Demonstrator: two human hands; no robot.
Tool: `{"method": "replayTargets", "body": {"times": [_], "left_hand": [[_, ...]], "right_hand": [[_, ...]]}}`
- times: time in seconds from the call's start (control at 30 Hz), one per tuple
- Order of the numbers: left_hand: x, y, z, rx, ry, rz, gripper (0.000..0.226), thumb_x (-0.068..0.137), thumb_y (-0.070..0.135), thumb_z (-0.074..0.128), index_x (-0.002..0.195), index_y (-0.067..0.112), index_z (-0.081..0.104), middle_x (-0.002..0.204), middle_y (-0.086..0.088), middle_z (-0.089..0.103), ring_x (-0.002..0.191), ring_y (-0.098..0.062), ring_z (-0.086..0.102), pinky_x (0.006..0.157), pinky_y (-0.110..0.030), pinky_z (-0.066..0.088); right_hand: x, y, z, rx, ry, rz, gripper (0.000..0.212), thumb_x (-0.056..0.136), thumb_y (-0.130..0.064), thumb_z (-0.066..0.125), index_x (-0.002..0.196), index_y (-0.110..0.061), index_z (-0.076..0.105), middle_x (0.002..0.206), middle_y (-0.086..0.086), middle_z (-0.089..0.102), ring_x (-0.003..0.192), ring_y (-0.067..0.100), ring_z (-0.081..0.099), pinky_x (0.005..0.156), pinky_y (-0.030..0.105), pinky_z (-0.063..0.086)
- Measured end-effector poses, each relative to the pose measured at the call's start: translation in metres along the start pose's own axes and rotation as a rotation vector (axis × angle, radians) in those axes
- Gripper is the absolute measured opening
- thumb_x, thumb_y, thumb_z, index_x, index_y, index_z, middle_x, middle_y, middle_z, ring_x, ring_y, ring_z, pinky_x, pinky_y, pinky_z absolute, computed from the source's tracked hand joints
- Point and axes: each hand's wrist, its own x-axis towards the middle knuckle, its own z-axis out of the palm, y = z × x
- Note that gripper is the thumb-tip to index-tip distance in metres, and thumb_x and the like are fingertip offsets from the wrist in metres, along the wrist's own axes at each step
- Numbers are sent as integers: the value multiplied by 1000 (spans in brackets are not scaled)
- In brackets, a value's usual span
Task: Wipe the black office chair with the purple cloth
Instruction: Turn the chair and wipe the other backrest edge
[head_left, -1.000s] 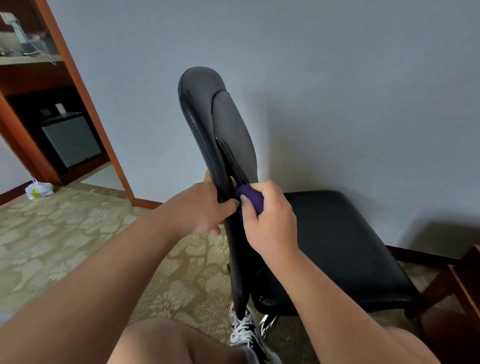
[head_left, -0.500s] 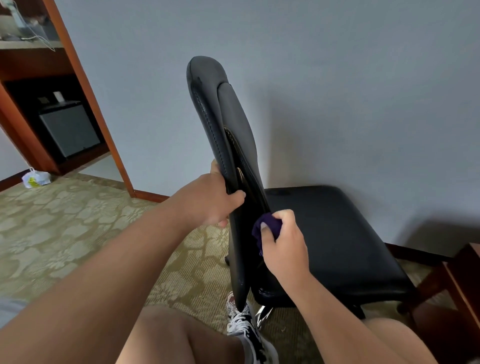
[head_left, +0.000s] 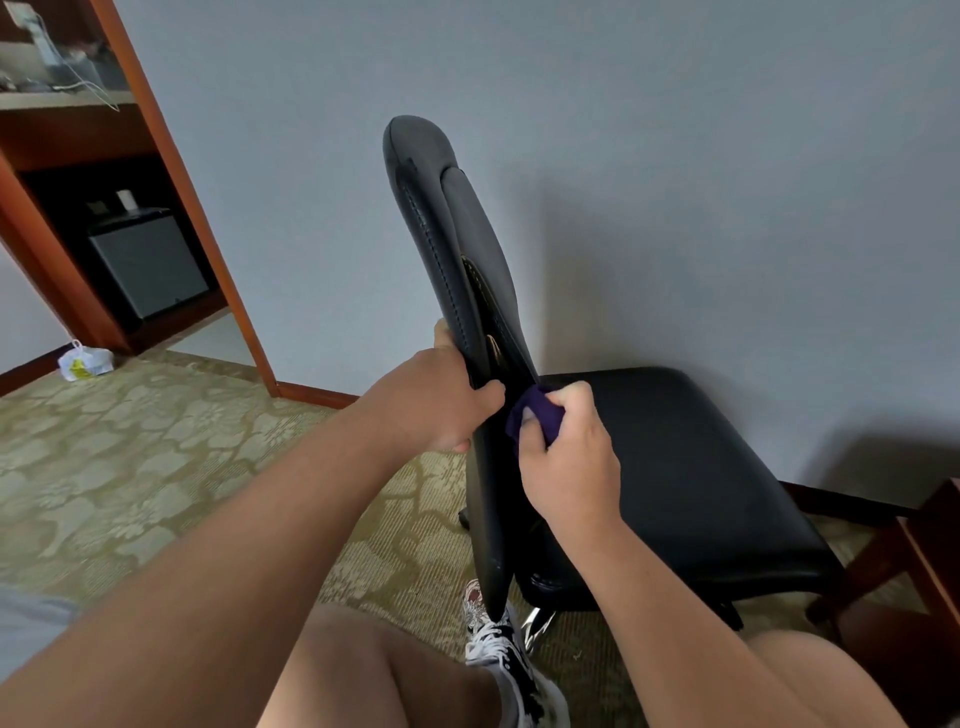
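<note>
We look down on a carpet (head_left: 171, 467) patterned in pale green and beige flowers, with a plain grey-blue wall (head_left: 675, 182) straight ahead. At far left stands a wooden cabinet (head_left: 171, 156); a grey box (head_left: 148, 265) sits in its lower bay and white cables trail on the shelf above. A small white bag (head_left: 84, 361) lies on the floor near the cabinet's foot. A dark wooden piece of furniture (head_left: 930, 545) cuts into the right edge.

The chair (head_left: 691, 478) stands on the carpet close to the wall, its seat spreading to our right. We see its backrest (head_left: 441, 234) edge-on: the long axis runs nearly upright, the rounded top leaning slightly left and the lower end dropping towards our shoe (head_left: 514, 670). The stitched side edge faces us, and the padded front faces right, towards the seat.

Our left hand (head_left: 441, 400) clamps the backrest's edge at about mid-height, thumb on the near side and fingers curled behind. Our right hand (head_left: 566, 467) is closed around the bunched cloth (head_left: 535, 415), which is pressed against the front of the backrest just above where it meets the seat, right beside the left thumb. Our bare knees fill the bottom of the view.
</note>
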Motion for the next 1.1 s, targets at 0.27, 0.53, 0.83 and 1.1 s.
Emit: {"method": "replayTargets", "body": {"times": [0.27, 0.53, 0.83, 1.1], "left_hand": [[-4, 4, -1, -15, -3, -13, 61, 98, 42, 50, 142, 10, 21, 63, -3, 74, 74, -13, 73, 72, -26, 52], [0, 2, 5, 8, 24, 16, 71, 96, 51, 47, 146, 9, 20, 76, -5, 75, 62, -12, 73, 81, -40, 57], [-8, 6, 4, 38, 16, -4, 61, 98, 44, 47, 140, 6, 22, 65, -5, 74, 72, -15, 73, 77, -33, 55], [-10, 2, -4, 71, -2, 8, 68, 96, 53, 52, 146, 16, 24, 72, -3, 75, 69, -14, 73, 77, -35, 56]], "right_hand": [[-10, 10, -2, 2, -43, 141, 19, 94, -28, 63, 99, -28, 45, 92, -12, 58, 80, 11, 60, 72, 46, 56], [24, -55, -21, 57, 13, -101, 20, 94, -27, 64, 100, -26, 45, 98, -9, 57, 85, 13, 54, 67, 33, 46], [-2, -6, -9, 52, -7, -15, 18, 94, -26, 64, 101, -24, 48, 95, -10, 59, 82, 13, 60, 69, 42, 54], [-18, 18, -12, -6, -88, 200, 19, 94, -30, 64, 97, -32, 45, 91, -13, 59, 81, 9, 61, 74, 45, 58]]}}
